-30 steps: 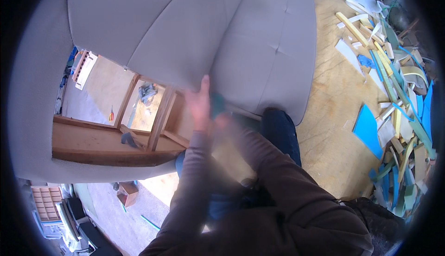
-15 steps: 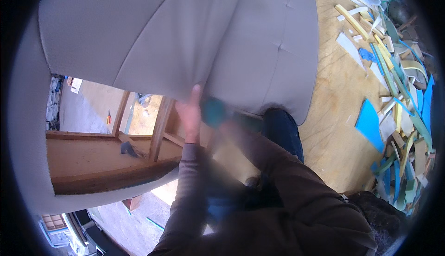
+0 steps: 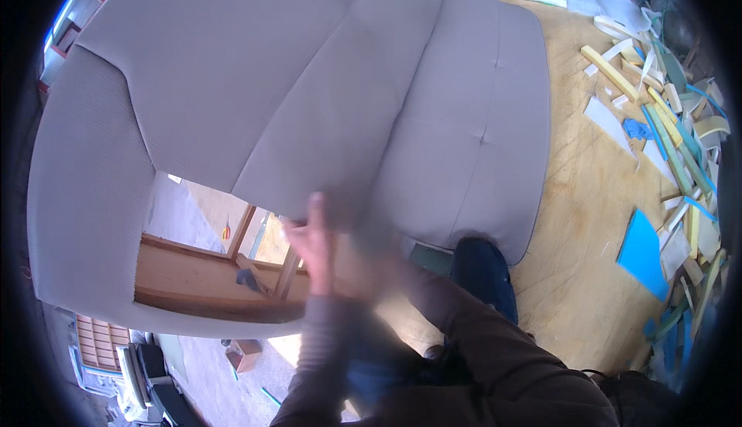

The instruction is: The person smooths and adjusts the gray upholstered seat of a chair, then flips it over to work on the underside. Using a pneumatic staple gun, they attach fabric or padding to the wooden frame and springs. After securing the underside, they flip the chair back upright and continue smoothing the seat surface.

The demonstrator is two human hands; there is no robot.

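From the head view, I judge the pale grey fabric sofa cover (image 3: 294,95) needs an even pull along its lower edge over the bare wooden frame (image 3: 209,284); my left hand (image 3: 313,245) is at that edge, fingers roughly straight, grip unclear through blur; my right hand (image 3: 369,253) is smeared, so I cannot tell its state

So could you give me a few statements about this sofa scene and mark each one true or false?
1. The sofa cover is grey. True.
2. The left hand is at the cover's lower edge. True.
3. The wooden frame is fully covered. False: bare wood shows in the opening.
4. The foam offcuts lie left of the sofa. False: they lie to its right, on the floor.
5. The right hand shows sharply. False: it is blurred.
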